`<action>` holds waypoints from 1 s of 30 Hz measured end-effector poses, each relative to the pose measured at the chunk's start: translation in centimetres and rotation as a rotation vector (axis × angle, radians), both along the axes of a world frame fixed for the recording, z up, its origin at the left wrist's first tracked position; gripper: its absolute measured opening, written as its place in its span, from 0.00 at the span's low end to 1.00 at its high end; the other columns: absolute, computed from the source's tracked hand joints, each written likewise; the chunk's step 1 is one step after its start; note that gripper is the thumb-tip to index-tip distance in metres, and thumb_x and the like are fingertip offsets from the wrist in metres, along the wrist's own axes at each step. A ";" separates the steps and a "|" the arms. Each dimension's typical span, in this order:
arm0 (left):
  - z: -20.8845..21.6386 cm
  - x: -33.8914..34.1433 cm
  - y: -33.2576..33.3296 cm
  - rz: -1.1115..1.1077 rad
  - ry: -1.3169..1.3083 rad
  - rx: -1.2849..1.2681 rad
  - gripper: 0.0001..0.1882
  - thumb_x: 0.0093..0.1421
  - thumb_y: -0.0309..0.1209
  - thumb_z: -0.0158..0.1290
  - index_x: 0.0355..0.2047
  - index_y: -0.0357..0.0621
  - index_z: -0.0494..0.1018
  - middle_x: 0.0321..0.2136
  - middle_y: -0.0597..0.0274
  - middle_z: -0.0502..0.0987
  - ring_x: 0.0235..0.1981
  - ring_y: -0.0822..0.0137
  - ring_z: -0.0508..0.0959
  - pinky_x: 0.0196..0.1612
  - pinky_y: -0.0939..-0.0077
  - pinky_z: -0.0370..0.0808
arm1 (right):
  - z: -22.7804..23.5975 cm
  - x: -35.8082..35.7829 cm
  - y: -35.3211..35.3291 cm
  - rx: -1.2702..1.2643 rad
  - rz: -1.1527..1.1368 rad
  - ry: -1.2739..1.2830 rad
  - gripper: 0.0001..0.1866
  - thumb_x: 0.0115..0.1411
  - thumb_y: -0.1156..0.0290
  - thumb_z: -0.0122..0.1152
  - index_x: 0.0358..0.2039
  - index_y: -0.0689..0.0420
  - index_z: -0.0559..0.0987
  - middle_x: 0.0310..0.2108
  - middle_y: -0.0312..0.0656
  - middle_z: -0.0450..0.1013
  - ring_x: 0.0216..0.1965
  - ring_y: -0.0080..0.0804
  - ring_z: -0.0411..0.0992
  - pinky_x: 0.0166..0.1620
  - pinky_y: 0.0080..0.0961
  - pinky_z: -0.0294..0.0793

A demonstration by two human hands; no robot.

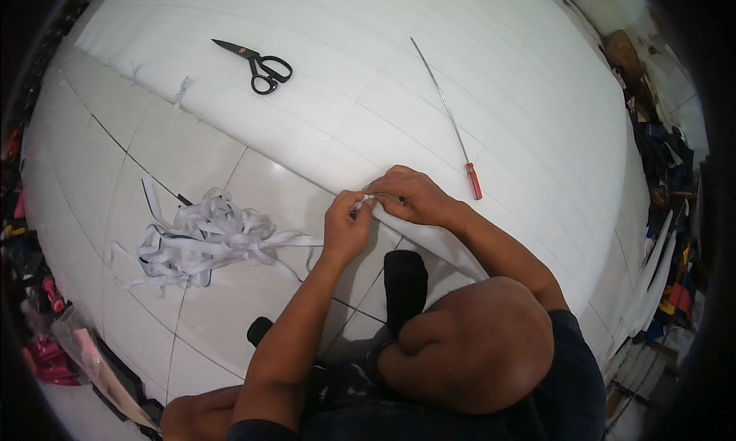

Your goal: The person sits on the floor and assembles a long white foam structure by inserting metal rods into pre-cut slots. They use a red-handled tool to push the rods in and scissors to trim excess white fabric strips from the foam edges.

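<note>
My left hand (345, 225) is closed in a pinch on a small bunched bit of white fabric strip (368, 199). Against it, my right hand (410, 195) is closed too, its fingertips meeting the left ones. A small dark, shiny piece shows under the right fingers, too small to name. Left of my hands, a tangled heap of white fabric strips (222, 238), some dark-edged, lies on the tiles, with one strip trailing toward my left wrist. Both hands are above the near edge of a large white sheet (498, 80).
Black-handled scissors (261, 67) and a long thin screwdriver (452, 119) with a red handle lie on the sheet. My raised knee (491, 341) and dark-socked foot (405, 284) are close below my hands. Clutter (663, 287) lines the right side; bags and boards (100, 357) stand lower left.
</note>
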State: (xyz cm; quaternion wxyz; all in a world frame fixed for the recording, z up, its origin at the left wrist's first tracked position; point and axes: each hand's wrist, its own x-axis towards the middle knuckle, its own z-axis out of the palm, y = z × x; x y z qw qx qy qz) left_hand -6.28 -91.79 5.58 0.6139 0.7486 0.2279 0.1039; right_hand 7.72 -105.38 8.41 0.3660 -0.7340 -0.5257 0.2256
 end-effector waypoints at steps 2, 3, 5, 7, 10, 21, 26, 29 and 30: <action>0.4 -0.1 -0.1 0.001 0.011 0.057 0.08 0.63 0.27 0.55 0.35 0.33 0.75 0.30 0.53 0.75 0.30 0.61 0.74 0.35 0.70 0.71 | -0.2 0.2 -0.1 0.038 0.031 -0.055 0.14 0.56 0.75 0.66 0.45 0.55 0.82 0.38 0.40 0.79 0.40 0.38 0.73 0.43 0.32 0.75; 0.2 -0.1 -0.1 -0.003 -0.004 0.157 0.07 0.63 0.28 0.55 0.35 0.34 0.75 0.30 0.53 0.75 0.30 0.59 0.75 0.35 0.67 0.72 | -0.3 0.4 -0.1 0.056 0.047 -0.084 0.15 0.55 0.75 0.66 0.45 0.55 0.82 0.38 0.39 0.80 0.39 0.37 0.72 0.42 0.31 0.75; 0.4 -0.1 -0.2 -0.012 -0.031 0.358 0.07 0.62 0.28 0.55 0.34 0.35 0.76 0.31 0.51 0.76 0.30 0.53 0.77 0.33 0.62 0.73 | -0.7 0.7 0.1 0.084 0.064 -0.142 0.17 0.54 0.75 0.67 0.46 0.55 0.82 0.38 0.39 0.79 0.39 0.36 0.72 0.41 0.30 0.75; 1.1 -0.1 -0.4 -0.045 0.078 0.434 0.07 0.62 0.29 0.54 0.34 0.37 0.76 0.32 0.51 0.76 0.32 0.50 0.78 0.35 0.58 0.74 | -1.1 0.4 0.1 0.082 0.078 -0.198 0.17 0.53 0.74 0.67 0.45 0.55 0.81 0.38 0.39 0.77 0.39 0.36 0.72 0.40 0.31 0.75; 1.1 -0.2 0.0 -0.094 0.176 0.483 0.09 0.61 0.32 0.55 0.35 0.37 0.76 0.33 0.50 0.76 0.34 0.47 0.77 0.38 0.56 0.74 | -0.5 -0.3 0.8 0.036 0.107 -0.284 0.15 0.53 0.73 0.67 0.43 0.56 0.80 0.36 0.39 0.74 0.39 0.36 0.71 0.39 0.33 0.76; 0.4 -0.2 -0.3 0.012 0.026 0.337 0.10 0.60 0.32 0.57 0.36 0.37 0.79 0.32 0.53 0.78 0.33 0.56 0.78 0.37 0.65 0.73 | -0.1 -3.1 0.6 -0.126 -0.288 -0.144 0.09 0.61 0.71 0.59 0.40 0.60 0.78 0.39 0.47 0.73 0.42 0.49 0.72 0.43 0.40 0.74; 1.3 0.3 1.5 -0.129 0.162 -0.046 0.12 0.63 0.33 0.57 0.40 0.36 0.79 0.32 0.59 0.78 0.34 0.69 0.74 0.39 0.74 0.70 | -0.4 -2.2 0.1 -0.070 -0.253 -0.028 0.11 0.60 0.73 0.61 0.43 0.61 0.77 0.41 0.49 0.73 0.42 0.49 0.74 0.45 0.39 0.75; 1.2 0.4 1.4 -0.112 0.137 -0.165 0.12 0.64 0.32 0.56 0.41 0.36 0.80 0.32 0.60 0.77 0.35 0.71 0.73 0.40 0.75 0.70 | 0.4 -1.9 -0.6 -0.011 -0.176 -0.013 0.10 0.59 0.74 0.63 0.42 0.60 0.78 0.39 0.47 0.75 0.39 0.45 0.75 0.41 0.35 0.76; 1.0 0.3 1.5 -0.107 0.104 -0.149 0.11 0.64 0.32 0.56 0.40 0.36 0.80 0.31 0.61 0.77 0.33 0.71 0.73 0.38 0.75 0.69 | 0.8 -1.9 -0.6 -0.002 -0.161 -0.005 0.09 0.59 0.74 0.64 0.41 0.60 0.78 0.38 0.46 0.75 0.37 0.43 0.75 0.39 0.33 0.77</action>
